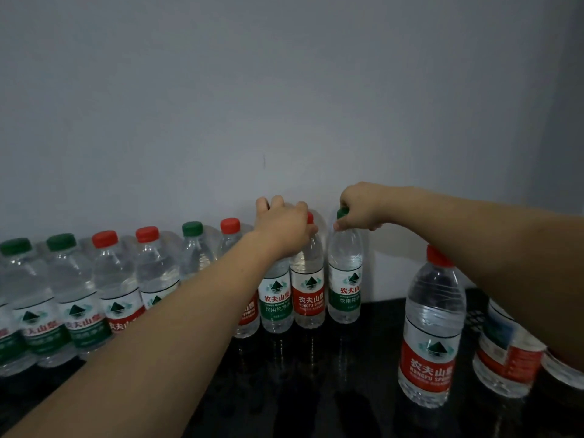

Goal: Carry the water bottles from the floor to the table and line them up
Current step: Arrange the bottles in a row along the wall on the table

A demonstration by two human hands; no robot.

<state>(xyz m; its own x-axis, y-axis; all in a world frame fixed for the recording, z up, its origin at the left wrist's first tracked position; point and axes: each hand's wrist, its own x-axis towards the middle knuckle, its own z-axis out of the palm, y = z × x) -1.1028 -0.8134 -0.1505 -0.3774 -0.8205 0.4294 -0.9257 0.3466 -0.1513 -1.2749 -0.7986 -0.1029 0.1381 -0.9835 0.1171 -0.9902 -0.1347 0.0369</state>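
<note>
Nearest us, a red-label bottle [431, 327] stands alone on the dark worktop [363, 358], right under the right forearm, with a couple more at the right edge. One dip of that arm could tip it, I'd say. Further back, the right hand [360, 207] pinches the green cap of the end bottle [345, 273] in the row by the wall. The left hand [282, 227] curls over the tops of two neighbours [308, 295]. They stand nearly touching, so a nudge risks toppling the line leftward. Slick plastic, top-only grips: slips are possible.
</note>
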